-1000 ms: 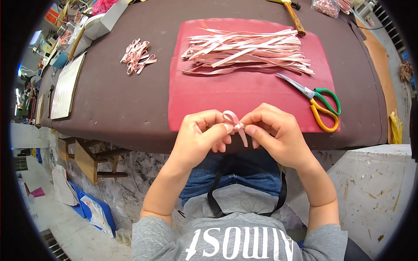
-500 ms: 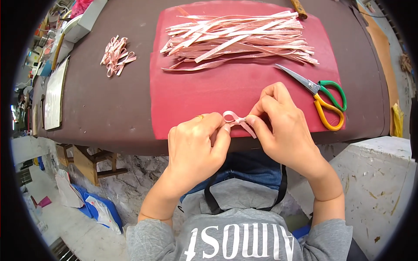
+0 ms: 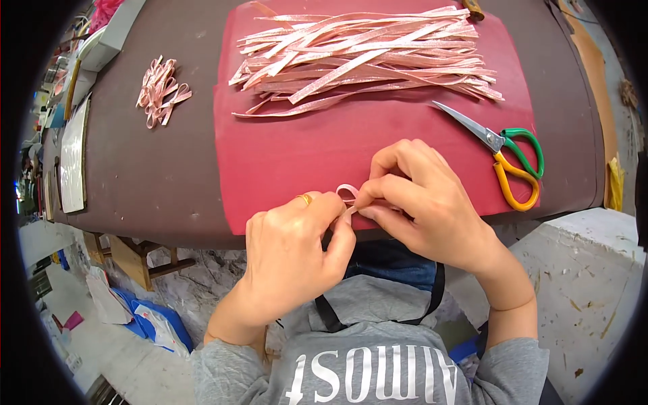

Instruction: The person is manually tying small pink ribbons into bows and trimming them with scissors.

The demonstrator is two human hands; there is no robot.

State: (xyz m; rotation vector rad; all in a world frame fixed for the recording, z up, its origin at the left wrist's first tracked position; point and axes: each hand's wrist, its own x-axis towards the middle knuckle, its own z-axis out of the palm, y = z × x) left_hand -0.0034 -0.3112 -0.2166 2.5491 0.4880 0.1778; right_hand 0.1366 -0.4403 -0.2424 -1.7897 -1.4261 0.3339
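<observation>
Spanning the brown table [image 3: 135, 169], a red mat [image 3: 283, 155] carries a heap of pink strips [image 3: 364, 61]; at its near edge the left hand [image 3: 290, 263] and right hand [image 3: 418, 202] pinch a ribbon loop [image 3: 346, 192] shut — slack fingertips could let it spring open.

pink ribbon loop [image 3: 347, 194]: mostly hidden between fingers, frame centre | brown tool [image 3: 472, 8]: cut off at top edge
</observation>
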